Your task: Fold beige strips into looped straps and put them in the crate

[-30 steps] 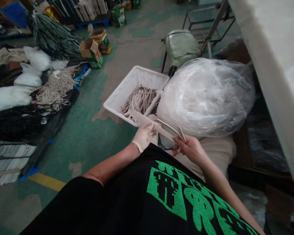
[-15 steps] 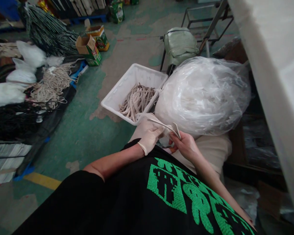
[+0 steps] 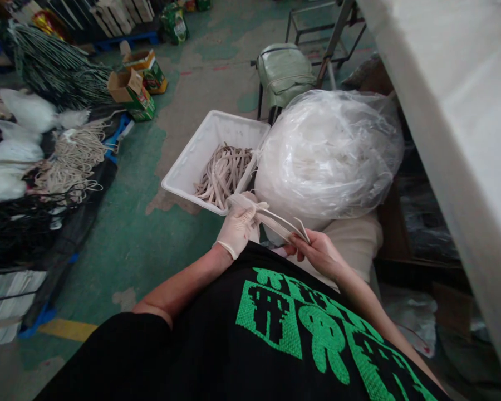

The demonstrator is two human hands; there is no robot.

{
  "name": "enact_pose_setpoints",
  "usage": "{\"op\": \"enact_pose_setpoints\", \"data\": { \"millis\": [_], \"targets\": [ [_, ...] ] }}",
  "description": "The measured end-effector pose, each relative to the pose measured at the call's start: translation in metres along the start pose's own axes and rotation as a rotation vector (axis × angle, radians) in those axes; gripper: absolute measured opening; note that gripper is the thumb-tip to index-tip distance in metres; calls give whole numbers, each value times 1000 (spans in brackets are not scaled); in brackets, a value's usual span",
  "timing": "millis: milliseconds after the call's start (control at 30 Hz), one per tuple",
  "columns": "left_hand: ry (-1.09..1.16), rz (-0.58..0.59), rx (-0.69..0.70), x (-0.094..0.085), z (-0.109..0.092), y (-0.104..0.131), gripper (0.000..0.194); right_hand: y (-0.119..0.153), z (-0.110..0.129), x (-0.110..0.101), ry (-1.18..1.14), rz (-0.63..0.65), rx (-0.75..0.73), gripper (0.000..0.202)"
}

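Note:
My left hand, in a thin whitish glove, is closed on one end of a pale flat strip, close to the near rim of a white plastic tub. Bare and to the right, my right hand pinches the strip's other part, where a short folded end sticks up. The strip stretches between both hands. Inside the tub lies a tangled heap of similar pale strips. A large clear plastic bag with whitish contents bulges just beyond my hands.
At the right runs a pale-covered table. A green wrapped bundle sits behind the bag. Open cardboard boxes, beige cords and dark green bundled strands lie to the left.
My left hand has moved left, away from my right hand, and a longer stretch of strip now shows between them. The view has shifted slightly.

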State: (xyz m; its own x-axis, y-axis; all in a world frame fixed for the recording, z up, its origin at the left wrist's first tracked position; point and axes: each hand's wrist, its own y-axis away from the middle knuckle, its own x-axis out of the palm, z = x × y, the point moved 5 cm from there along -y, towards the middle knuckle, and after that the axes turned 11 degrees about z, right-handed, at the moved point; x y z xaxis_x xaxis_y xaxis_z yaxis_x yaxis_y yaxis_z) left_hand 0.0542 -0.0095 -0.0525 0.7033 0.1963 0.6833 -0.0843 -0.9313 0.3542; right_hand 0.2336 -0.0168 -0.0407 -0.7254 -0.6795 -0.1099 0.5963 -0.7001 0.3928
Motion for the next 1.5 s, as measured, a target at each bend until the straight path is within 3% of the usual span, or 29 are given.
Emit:
{"op": "enact_pose_setpoints", "data": {
  "millis": [200,400,567,700,833,933,1033,1100,1233,1300,1333,1400,1500],
  "targets": [
    [-90,167,-176,18,23,3,26,-3,4,0,-43,-102,-9,48],
    [-66,49,-99,15,10,1,27,4,0,-3,-78,-44,-30,42],
    [-79,192,-238,24,34,3,24,-4,3,0,-87,-107,-50,44],
    [-67,172,-208,24,28,2,17,-3,-1,-5,-161,-116,-81,44],
    [10,107,-322,18,14,5,21,13,-22,-26,-217,-311,-97,38],
    [76,108,-399,19,15,7,24,19,-15,-31,-74,-428,-314,25],
    [86,100,-435,23,25,9,22,16,11,-17,138,-307,-558,27],
    [56,86,-457,24,31,10,19,13,26,-8,243,-227,-621,31],
    [88,173,-568,26,42,16,12,14,37,-9,291,-216,-611,20],
    [166,207,-662,22,45,15,21,18,34,-16,237,-240,-550,18],
    [198,171,-693,15,45,11,28,22,32,-21,203,-253,-504,18],
    [235,-19,-653,-8,38,-8,40,34,27,-31,127,-246,-412,18],
    [213,-348,-329,-51,6,-48,41,60,22,-38,0,-128,-326,22]
  ]
}}
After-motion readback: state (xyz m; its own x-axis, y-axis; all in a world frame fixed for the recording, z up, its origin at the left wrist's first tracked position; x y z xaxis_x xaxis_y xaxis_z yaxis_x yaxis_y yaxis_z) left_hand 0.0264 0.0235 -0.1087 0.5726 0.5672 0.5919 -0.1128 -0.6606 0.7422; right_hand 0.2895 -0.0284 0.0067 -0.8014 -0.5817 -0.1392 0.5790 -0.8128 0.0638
